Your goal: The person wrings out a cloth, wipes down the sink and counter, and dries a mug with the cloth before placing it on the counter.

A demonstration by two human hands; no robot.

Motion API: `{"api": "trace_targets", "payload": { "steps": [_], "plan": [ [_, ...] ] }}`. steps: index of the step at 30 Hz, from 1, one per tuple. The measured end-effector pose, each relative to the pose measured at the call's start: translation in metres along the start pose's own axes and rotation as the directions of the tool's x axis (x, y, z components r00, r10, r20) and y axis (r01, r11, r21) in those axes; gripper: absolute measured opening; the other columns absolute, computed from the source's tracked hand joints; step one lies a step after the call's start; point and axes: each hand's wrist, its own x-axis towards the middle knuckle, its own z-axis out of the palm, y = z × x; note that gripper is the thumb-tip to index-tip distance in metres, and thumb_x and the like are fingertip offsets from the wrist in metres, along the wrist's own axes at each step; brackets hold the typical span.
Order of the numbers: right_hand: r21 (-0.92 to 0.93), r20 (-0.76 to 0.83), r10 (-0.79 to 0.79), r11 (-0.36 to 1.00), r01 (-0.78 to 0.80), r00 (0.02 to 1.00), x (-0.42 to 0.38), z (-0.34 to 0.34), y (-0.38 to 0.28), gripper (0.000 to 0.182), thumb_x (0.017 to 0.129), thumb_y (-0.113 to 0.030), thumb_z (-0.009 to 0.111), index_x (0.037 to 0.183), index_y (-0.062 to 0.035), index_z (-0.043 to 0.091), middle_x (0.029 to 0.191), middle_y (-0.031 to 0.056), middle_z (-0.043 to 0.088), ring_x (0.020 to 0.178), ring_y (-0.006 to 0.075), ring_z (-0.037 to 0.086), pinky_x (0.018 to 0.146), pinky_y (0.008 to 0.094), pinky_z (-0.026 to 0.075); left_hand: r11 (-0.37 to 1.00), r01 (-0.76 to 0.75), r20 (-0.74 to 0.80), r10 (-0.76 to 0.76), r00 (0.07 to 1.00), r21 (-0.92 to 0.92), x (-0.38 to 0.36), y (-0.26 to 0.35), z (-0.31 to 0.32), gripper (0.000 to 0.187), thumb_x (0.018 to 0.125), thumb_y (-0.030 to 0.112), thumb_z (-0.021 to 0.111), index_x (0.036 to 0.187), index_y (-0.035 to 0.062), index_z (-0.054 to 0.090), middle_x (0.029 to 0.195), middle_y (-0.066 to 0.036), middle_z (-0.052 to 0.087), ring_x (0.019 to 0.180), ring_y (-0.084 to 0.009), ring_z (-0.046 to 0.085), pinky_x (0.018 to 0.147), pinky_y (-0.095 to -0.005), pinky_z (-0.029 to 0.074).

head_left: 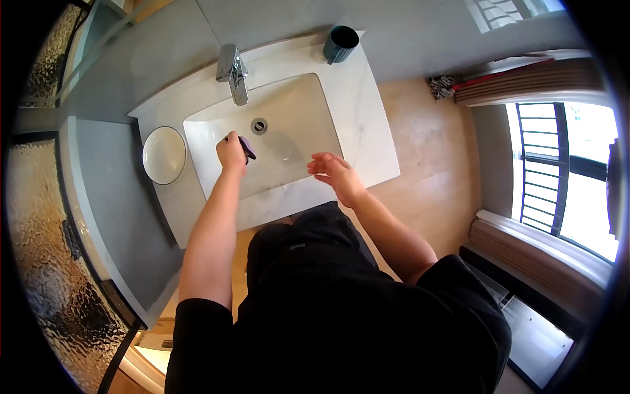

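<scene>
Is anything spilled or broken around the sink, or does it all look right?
I see nothing spilled or broken. The white bowl and dark cup sit neatly beside the sink. Only the stringy bundle by the curtain looks messy, but it's too small to name.

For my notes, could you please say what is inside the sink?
The drain shows. The left hand, holding a dark purple item, and the right hand hide whatever is beneath them.
</scene>
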Motion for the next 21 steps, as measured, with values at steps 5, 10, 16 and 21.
{"api": "trace_targets", "payload": {
  "steps": [5, 10, 16, 21],
  "plan": [
    [0.095, 0.016, 0.110, 0.989, -0.112, 0.994, 0.021, 0.050, 0.002, 0.048, 0.098, -0.033, 0.062, 0.140, -0.0116, 0.051, 0.134, 0.0077, 0.055, 0.119, 0.0229, 0.056, 0.101, 0.0389, 0.045, 0.975, -0.162, 0.387, 0.092, 0.918, 0.153, -0.053, 0.004, 0.018, 0.027, 0.092, 0.026, 0.056, 0.074, 0.0058, 0.060, 0.060, -0.004, 0.056, 0.043, -0.0119, 0.048, 0.038, -0.0292, 0.031],
    [0.159, 0.257, -0.173, 0.978, 0.135, 0.951, 0.064, 0.066, 0.008, 0.052, 0.096, -0.038, 0.064, 0.142, -0.0160, 0.052, 0.133, 0.0083, 0.058, 0.121, 0.0216, 0.056, 0.099, 0.0393, 0.047, 0.698, -0.622, 0.600, 0.341, 0.724, 0.354, -0.080, -0.005, 0.029, 0.028, 0.100, 0.026, 0.046, 0.098, 0.0055, 0.066, 0.097, -0.013, 0.068, 0.093, -0.0291, 0.066, 0.080, -0.0423, 0.052],
    [0.378, 0.237, 0.141, 0.898, -0.225, 0.961, 0.070, 0.106, 0.002, 0.038, 0.095, -0.041, 0.064, 0.115, -0.0087, 0.064, 0.110, 0.0074, 0.067, 0.101, 0.0187, 0.063, 0.083, 0.0332, 0.052, 0.070, -0.555, 0.385, 0.648, 0.657, 0.829, -0.094, 0.017, 0.010, 0.046, 0.102, 0.030, 0.047, 0.141, 0.0076, 0.045, 0.157, -0.024, 0.024, 0.147, -0.0441, 0.017, 0.120, -0.0516, 0.017],
    [0.242, -0.176, 0.047, 0.970, -0.003, 0.983, 0.089, 0.125, -0.012, 0.031, 0.097, -0.032, 0.052, 0.081, -0.0064, 0.058, 0.064, 0.0073, 0.056, 0.052, 0.0212, 0.053, 0.050, 0.0343, 0.042, 0.847, -0.502, 0.375, 0.414, 0.829, 0.176, -0.088, 0.003, -0.038, 0.046, 0.103, 0.035, 0.049, 0.139, 0.0073, 0.050, 0.154, -0.025, 0.030, 0.143, -0.0371, 0.030, 0.116, -0.0459, 0.028]
  ]
}}
